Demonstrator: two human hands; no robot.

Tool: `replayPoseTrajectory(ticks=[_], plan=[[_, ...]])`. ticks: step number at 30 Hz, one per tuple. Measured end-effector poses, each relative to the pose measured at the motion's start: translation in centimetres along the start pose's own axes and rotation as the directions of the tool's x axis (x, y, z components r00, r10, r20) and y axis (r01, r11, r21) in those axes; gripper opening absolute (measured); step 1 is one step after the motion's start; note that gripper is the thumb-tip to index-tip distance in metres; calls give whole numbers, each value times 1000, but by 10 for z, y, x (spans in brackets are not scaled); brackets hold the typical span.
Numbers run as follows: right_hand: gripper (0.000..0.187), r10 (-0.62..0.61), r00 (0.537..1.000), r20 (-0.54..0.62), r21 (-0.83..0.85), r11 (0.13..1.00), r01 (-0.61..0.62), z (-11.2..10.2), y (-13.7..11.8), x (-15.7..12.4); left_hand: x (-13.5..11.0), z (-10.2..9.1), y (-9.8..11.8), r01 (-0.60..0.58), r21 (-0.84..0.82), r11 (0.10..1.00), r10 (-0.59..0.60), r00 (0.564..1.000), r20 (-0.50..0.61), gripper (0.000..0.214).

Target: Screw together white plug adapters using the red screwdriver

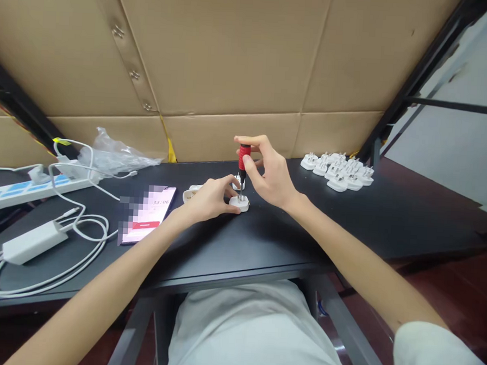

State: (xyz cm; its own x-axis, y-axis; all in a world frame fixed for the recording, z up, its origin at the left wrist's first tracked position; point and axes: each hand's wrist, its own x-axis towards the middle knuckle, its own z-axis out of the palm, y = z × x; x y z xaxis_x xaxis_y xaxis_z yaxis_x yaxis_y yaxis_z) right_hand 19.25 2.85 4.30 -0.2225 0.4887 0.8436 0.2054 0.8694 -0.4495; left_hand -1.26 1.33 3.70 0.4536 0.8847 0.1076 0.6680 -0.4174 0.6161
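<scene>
Over at the far left, a power strip [26, 190] is laid along the black table [265, 243], with a white charger [34, 242] and its looped cable [100, 232] just beside it. A plastic bag [114, 155] is bunched behind them, and a phone [146, 213] with a blurred screen is set flat nearer the middle. Moving right, the left hand [210, 200] is brought in low, fingers curled, and a white plug [239, 204] is clasped by the fingertips against the tabletop. An opened white casing [191, 193] is partly hidden beneath that hand. And here's the action: a red-handled screwdriver [243, 158] is stood upright, its tip down in the plug, the handle pinched between the thumb and fingers of the right hand [268, 175], wrist raised, forearm angled in from the lower right. A screw is judged to be the work in hand, and a steady hold on the plug is called for while the handle is turned. Further right, a cluster of white plugs [336, 172] is gathered on the table, prongs up.
</scene>
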Motion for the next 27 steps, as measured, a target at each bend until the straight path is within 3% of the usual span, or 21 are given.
replayPoseTrajectory(ticks=[3,9,13,19,23,27], plan=[[31,82,995,60,71,994,-86,-1,0,2,-1,0,0,2,-3,1000,-2,1000,9,48],[34,-1,985,-171,-158,987,-26,8,10,-4,0,1,-1,-2,14,1000,2,1000,-12,52],[37,-13,983,-186,-224,974,-30,12,12,-7,-1,1,-2,-3,13,1000,3,1000,-14,53],[37,11,999,42,-158,987,-4,-3,3,2,-1,1,-3,-1,1,1000,1,1000,-9,52],[43,-13,983,185,-83,996,29,-22,0,9,0,1,-2,6,3,1000,-6,1000,-5,53],[45,27,957,289,29,999,-37,-34,-5,14,-1,0,0,23,6,1000,-23,1000,-4,52]])
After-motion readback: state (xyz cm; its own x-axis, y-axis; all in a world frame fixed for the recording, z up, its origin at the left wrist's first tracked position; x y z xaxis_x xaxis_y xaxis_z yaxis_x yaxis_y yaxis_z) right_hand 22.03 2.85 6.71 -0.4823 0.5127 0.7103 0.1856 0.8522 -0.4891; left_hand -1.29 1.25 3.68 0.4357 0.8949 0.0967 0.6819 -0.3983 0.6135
